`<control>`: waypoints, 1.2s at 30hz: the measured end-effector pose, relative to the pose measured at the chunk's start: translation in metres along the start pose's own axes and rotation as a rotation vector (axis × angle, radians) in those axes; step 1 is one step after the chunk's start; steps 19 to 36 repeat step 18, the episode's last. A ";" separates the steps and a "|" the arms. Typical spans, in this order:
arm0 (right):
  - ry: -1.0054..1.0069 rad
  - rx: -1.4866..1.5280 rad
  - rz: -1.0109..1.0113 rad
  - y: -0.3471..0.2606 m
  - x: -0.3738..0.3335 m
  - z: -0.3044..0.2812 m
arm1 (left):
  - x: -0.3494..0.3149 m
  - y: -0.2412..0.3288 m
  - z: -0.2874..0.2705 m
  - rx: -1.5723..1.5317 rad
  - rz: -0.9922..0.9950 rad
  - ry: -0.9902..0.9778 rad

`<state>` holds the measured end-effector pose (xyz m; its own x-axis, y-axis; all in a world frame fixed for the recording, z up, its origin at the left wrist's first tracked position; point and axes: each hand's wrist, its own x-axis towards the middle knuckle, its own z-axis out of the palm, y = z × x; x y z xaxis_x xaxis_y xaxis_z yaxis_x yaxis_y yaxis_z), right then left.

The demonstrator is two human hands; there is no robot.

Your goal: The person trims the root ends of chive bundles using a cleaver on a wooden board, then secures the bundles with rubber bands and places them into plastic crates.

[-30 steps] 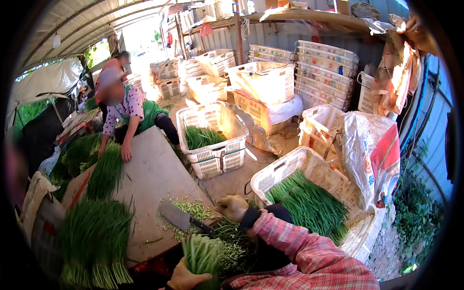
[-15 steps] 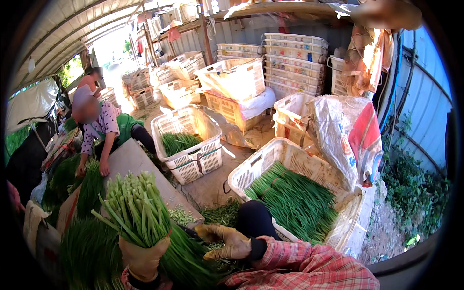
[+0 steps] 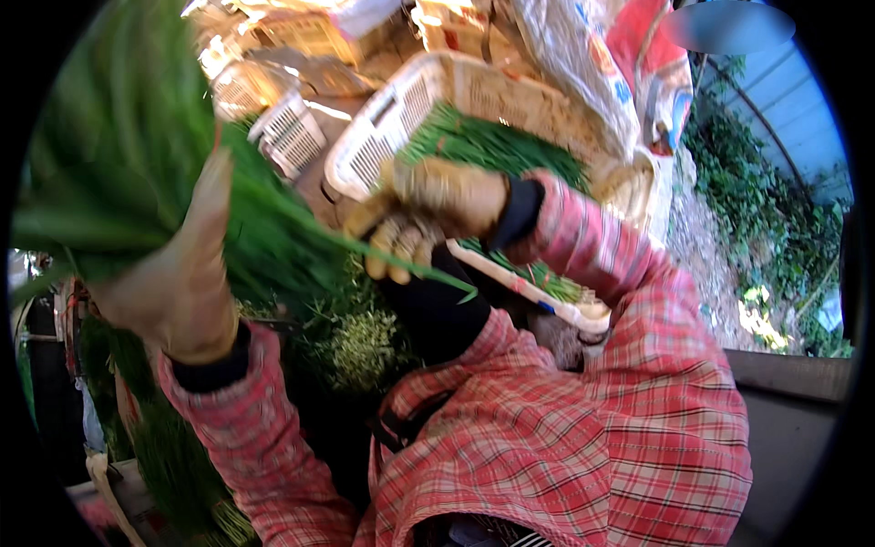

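My left hand (image 3: 182, 283), in a worn tan glove, is closed around a large bunch of green chives (image 3: 118, 118). The bunch is raised at the upper left, blurred by motion, with a thin red band showing near my thumb. My right hand (image 3: 442, 201), also gloved, is at the middle with its fingers curled. Several long blades from the bunch run across by those fingers; whether they are pinched I cannot make out. Just beyond my right hand stands a white plastic crate (image 3: 538, 100), with banded chives (image 3: 506, 146) lying in it.
Pale trimmings (image 3: 365, 346) lie in a heap beside my dark-clothed leg. More chives (image 3: 173, 447) lie at the lower left. A smaller white crate (image 3: 293, 135) stands beyond the bunch. A woven sack (image 3: 588, 68) hangs over the large crate's far side. Leafy plants (image 3: 775, 228) grow along the right.
My left hand has lifted the bunch up and left; its cut stem ends faced up before, and now green blades show. My right hand has risen toward the crate. The view has tipped downward.
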<state>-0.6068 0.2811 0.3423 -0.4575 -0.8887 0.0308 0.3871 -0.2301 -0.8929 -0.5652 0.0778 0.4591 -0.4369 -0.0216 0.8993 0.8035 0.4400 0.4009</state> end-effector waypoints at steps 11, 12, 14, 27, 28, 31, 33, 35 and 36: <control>0.342 0.313 -0.156 0.031 -0.128 -0.136 | -0.078 -0.044 0.182 0.272 0.641 -0.305; 0.415 0.288 -0.154 0.039 -0.141 -0.146 | -0.092 -0.043 0.189 0.283 0.593 -0.393; 0.527 0.195 -0.119 0.047 -0.162 -0.168 | -0.114 -0.044 0.197 0.319 0.601 -0.531; 0.507 -0.177 0.114 0.050 -0.174 -0.193 | -0.146 -0.054 0.178 0.222 0.310 -0.797; 0.507 -0.177 0.114 0.050 -0.174 -0.193 | -0.146 -0.054 0.178 0.222 0.310 -0.797; 0.507 -0.177 0.114 0.050 -0.174 -0.193 | -0.146 -0.054 0.178 0.222 0.310 -0.797; 0.507 -0.177 0.114 0.050 -0.174 -0.193 | -0.146 -0.054 0.178 0.222 0.310 -0.797; 0.507 -0.177 0.114 0.050 -0.174 -0.193 | -0.146 -0.054 0.178 0.222 0.310 -0.797; 0.507 -0.177 0.114 0.050 -0.174 -0.193 | -0.146 -0.054 0.178 0.222 0.310 -0.797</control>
